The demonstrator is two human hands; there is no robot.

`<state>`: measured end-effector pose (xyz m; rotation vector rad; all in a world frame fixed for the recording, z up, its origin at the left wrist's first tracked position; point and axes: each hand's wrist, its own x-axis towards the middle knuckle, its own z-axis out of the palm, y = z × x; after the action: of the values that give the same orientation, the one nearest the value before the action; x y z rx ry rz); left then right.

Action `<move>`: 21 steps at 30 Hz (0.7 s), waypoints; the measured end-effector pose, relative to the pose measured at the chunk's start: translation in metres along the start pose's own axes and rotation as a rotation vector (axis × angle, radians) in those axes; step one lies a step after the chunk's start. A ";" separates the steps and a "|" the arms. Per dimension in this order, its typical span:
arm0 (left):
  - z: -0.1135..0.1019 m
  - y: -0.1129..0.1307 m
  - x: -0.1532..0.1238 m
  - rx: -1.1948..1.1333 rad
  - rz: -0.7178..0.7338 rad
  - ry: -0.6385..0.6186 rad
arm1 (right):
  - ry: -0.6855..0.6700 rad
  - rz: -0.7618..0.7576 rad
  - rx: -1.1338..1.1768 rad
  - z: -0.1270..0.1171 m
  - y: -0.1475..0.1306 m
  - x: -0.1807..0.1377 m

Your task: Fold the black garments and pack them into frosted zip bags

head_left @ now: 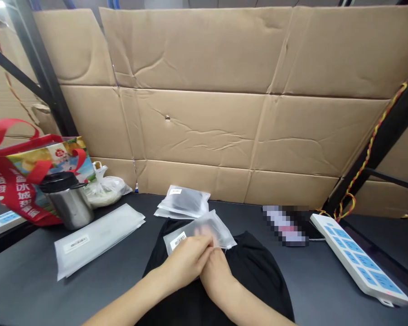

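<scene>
My left hand (187,259) and my right hand (217,271) meet at the near middle of the table, over a black garment (258,276) that lies spread there. Both hands pinch the near edge of a small frosted plastic bag (204,228) with a white barcode label. The right fingers seem partly slid inside the bag's mouth. Just behind it lies a stack of filled frosted bags (183,201) holding dark cloth.
A long flat pile of empty frosted bags (97,237) lies at the left. A steel flask with a black lid (67,201), a red carrier bag (20,181) and a knotted clear bag (105,188) stand far left. A white power strip (357,258) lies right. Cardboard panels (224,113) wall the back.
</scene>
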<state>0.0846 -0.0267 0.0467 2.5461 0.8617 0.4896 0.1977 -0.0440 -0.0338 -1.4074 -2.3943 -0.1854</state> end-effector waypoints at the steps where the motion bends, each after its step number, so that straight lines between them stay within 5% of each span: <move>1: -0.001 -0.004 -0.002 -0.004 0.023 0.016 | 0.004 0.021 -0.001 -0.004 0.003 0.000; 5: 0.004 -0.032 -0.017 -0.004 0.005 0.122 | 0.030 0.046 0.093 -0.027 0.012 -0.008; 10: 0.019 -0.063 -0.030 0.047 -0.089 0.022 | -0.106 0.195 0.093 -0.031 0.019 -0.003; 18: 0.015 -0.064 -0.032 0.038 -0.070 -0.008 | -0.004 0.060 0.041 -0.032 0.000 -0.027; 21: 0.014 -0.062 -0.029 0.004 -0.109 -0.037 | -0.031 0.120 0.011 -0.028 -0.004 -0.039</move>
<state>0.0383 -0.0039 -0.0006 2.4879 0.9824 0.4068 0.2184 -0.0858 -0.0218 -1.5537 -2.3233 -0.1199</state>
